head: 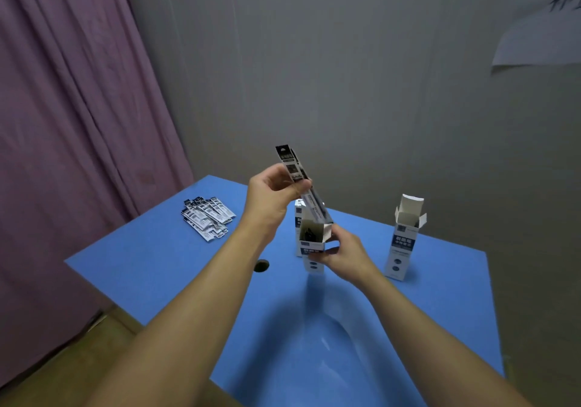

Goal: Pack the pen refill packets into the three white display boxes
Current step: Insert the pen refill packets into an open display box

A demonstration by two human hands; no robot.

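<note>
My left hand (273, 193) pinches a bunch of long black-and-white refill packets (295, 169), tilted, with their lower ends at the open top of a white display box (312, 243). My right hand (341, 255) grips that box by its front and side, lifted off the blue table (176, 268). A second white box (298, 218) stands just behind it, mostly hidden. The third box (405, 243) stands upright to the right with its top flaps open. A pile of several loose packets (207, 218) lies at the table's far left.
A round dark hole (261, 265) sits in the tabletop near my left forearm. A purple curtain (69, 130) hangs on the left, and a grey wall behind carries a sheet of paper (540, 42) at the upper right. My shadow falls on the near table surface.
</note>
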